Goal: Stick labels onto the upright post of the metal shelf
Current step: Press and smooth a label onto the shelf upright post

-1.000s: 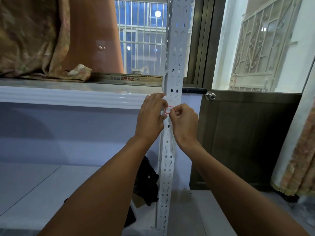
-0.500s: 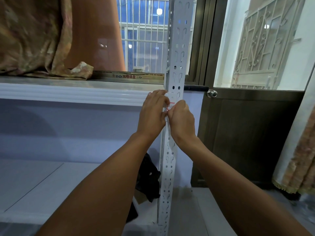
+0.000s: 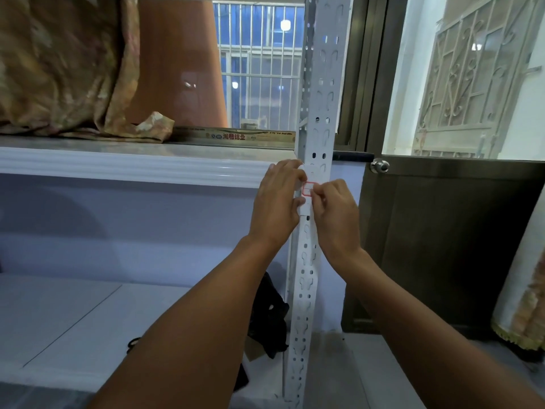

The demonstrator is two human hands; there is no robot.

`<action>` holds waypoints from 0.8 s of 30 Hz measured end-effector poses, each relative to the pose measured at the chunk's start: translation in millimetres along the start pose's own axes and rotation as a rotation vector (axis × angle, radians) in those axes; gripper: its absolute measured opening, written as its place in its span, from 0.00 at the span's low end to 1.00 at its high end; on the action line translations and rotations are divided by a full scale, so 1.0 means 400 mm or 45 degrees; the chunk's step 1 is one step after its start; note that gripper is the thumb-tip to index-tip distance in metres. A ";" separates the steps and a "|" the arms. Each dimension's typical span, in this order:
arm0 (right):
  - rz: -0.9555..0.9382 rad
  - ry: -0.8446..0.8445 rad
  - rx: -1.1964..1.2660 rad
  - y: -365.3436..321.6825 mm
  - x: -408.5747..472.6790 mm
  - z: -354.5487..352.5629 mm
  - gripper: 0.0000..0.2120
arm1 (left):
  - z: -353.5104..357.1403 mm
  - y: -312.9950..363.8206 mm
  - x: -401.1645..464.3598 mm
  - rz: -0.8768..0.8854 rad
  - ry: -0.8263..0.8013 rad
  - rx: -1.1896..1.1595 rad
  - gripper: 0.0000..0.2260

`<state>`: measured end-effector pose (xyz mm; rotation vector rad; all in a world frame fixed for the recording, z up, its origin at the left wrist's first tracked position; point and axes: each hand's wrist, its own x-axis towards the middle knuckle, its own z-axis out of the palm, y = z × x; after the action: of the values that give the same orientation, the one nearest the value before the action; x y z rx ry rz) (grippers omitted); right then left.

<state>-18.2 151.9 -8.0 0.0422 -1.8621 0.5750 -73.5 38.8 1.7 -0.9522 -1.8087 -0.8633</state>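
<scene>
Left hand (image 3: 275,202) wrapping around the left edge of the white perforated metal shelf post (image 3: 320,93), fingers curled against it, steadying. Right hand (image 3: 334,214) pinching the small white label with a red border (image 3: 308,189) at its right edge, fingertips bunched, pressing it to the post face. Both hands close together, nearly touching across the post.

Since a second ago: hands sitting a little higher on the post, at the level of the white windowsill ledge (image 3: 132,165); more of the red-bordered label showing between the fingers. Probably meaning label now seated and getting smoothed down, not yet released.

Label looking small, squarish, thin, lying flat over the slotted holes, between the two hands. Plain white strip showing above and below it; whether other labels, cannot tell.
</scene>
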 end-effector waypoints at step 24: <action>0.147 -0.191 -0.174 -0.017 0.003 0.012 0.10 | 0.000 0.001 0.000 0.001 -0.029 -0.006 0.15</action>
<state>-20.7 144.2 -5.7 -0.1164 -2.0557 0.5338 -73.1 39.0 1.8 -0.9692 -1.8261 -0.8603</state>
